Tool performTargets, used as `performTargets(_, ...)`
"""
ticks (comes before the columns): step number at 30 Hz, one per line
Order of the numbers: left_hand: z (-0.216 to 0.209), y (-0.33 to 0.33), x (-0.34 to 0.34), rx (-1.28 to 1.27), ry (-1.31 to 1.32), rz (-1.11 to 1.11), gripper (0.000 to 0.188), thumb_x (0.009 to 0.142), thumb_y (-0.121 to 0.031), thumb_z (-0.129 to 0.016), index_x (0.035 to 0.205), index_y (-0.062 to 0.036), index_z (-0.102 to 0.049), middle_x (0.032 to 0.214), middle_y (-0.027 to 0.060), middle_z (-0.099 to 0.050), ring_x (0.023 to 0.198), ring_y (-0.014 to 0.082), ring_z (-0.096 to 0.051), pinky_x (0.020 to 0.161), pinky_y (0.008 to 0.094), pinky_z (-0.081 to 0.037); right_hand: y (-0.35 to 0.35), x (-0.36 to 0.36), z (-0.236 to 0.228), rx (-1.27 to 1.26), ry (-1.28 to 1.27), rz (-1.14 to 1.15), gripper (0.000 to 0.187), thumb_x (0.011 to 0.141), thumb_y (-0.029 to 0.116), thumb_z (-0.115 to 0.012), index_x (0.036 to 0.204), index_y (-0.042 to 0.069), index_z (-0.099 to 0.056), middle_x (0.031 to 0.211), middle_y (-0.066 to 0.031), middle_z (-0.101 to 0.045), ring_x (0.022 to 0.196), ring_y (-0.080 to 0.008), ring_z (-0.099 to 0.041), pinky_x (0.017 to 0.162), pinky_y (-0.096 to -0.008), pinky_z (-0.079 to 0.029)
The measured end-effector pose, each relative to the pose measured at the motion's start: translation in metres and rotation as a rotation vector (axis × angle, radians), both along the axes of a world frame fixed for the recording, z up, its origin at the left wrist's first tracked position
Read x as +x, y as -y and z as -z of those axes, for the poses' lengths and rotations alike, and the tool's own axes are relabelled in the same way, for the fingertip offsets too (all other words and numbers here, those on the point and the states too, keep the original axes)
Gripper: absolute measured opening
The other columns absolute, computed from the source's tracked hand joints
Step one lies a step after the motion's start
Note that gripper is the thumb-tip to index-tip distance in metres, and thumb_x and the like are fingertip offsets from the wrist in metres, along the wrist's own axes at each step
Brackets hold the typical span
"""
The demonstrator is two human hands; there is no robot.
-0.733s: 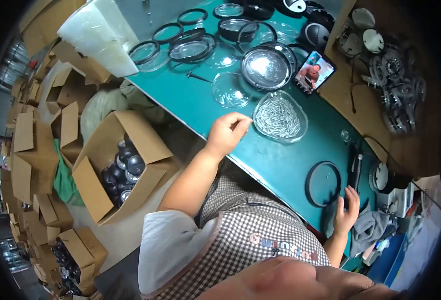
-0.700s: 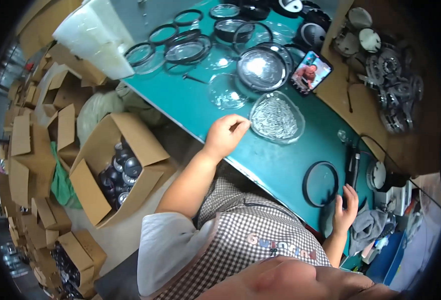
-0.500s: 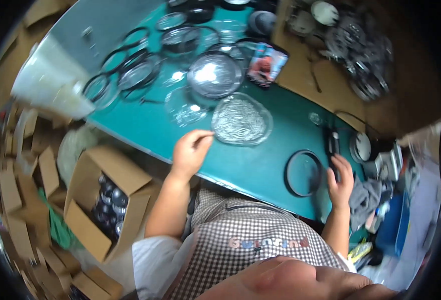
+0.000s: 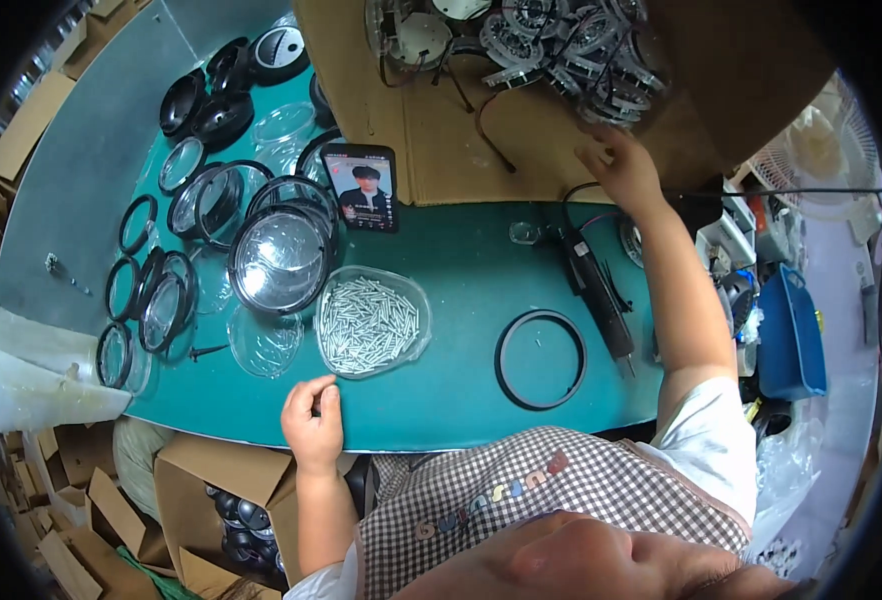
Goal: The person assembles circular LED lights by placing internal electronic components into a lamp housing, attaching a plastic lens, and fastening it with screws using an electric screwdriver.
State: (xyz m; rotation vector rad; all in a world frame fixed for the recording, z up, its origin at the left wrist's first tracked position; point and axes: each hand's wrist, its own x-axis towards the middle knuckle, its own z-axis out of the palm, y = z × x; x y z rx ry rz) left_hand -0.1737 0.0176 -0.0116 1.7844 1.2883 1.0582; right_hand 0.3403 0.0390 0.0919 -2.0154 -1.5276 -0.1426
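The clear round parts with dark leads (image 4: 576, 45) lay heaped in the upper right of the frame, inside an open cardboard box (image 4: 551, 130). The right hand (image 4: 623, 172) was raised at the lower edge of that heap, its grip loosely bent with the fingers parted and nothing visible between them; whether a fingertip touched a part could not be told. The step in hand looked like a reach for one of these parts, and the next move seemed to call for closing on a single piece and lifting it without dragging the neighbouring leads along. Below the box, right of centre, a black ring (image 4: 499, 362) lay flat on the green tabletop (image 4: 451, 410), and just beside it lay a dark power screwdriver (image 4: 596, 285), its bit pointing toward the bottom of the frame. Left of centre sat a clear tray (image 4: 423, 325) full of silvery screws (image 4: 366, 325). The left hand (image 4: 313, 425) hung at the tray's lower edge, fingers curled and thumb near the forefinger; whether it pinched anything could not be told. Farther up stood a phone (image 4: 361, 188), with dark-rimmed clear covers (image 4: 279, 260) clustered toward the upper left.
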Motion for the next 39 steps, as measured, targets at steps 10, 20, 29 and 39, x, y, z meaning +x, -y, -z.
performTargets(10,-0.008,-0.004,0.008,0.055,-0.111,-0.03,0.009,0.085,-0.005,-0.071,0.094,-0.0018,-0.071,0.073,0.0038,-0.059,0.063,0.0114,-0.052,0.059,0.0248,-0.043,-0.117,-0.002,0.055,-0.151,-0.113,-0.04,0.047,0.088,0.04,-0.068,0.128,0.013,-0.066,0.124,-0.0155,-0.067,0.111,-0.0308,-0.066,0.095,-0.0389,-0.052)
performTargets(20,-0.013,-0.005,0.015,0.094,-0.169,-0.043,0.006,0.084,-0.005,-0.071,0.09,-0.0025,-0.071,0.07,0.0046,-0.057,0.06,0.0121,-0.053,0.055,0.0252,-0.043,-0.255,-0.036,0.105,0.017,-0.395,0.126,0.062,0.089,0.04,-0.065,0.14,0.007,-0.053,0.132,-0.0188,-0.062,0.116,-0.0374,-0.062,0.1,-0.04,-0.048)
performTargets(29,-0.008,-0.004,0.013,0.063,-0.141,-0.065,0.007,0.084,-0.005,-0.071,0.09,-0.0023,-0.072,0.069,0.004,-0.057,0.058,0.0113,-0.051,0.054,0.0252,-0.042,-0.255,-0.019,0.082,0.012,-0.291,0.076,0.037,0.095,0.04,-0.058,0.11,0.01,-0.072,0.103,-0.0167,-0.072,0.101,-0.0337,-0.068,0.089,-0.0417,-0.051)
performTargets(39,-0.006,-0.002,0.011,0.09,-0.085,-0.06,0.006,0.085,-0.004,-0.07,0.091,-0.0024,-0.072,0.069,0.0038,-0.057,0.057,0.0107,-0.051,0.052,0.0247,-0.041,-0.112,0.006,0.019,0.005,-0.854,-0.026,0.03,0.094,0.031,-0.064,0.113,0.009,-0.072,0.089,-0.0096,-0.07,0.087,-0.0207,-0.067,0.078,-0.0345,-0.051)
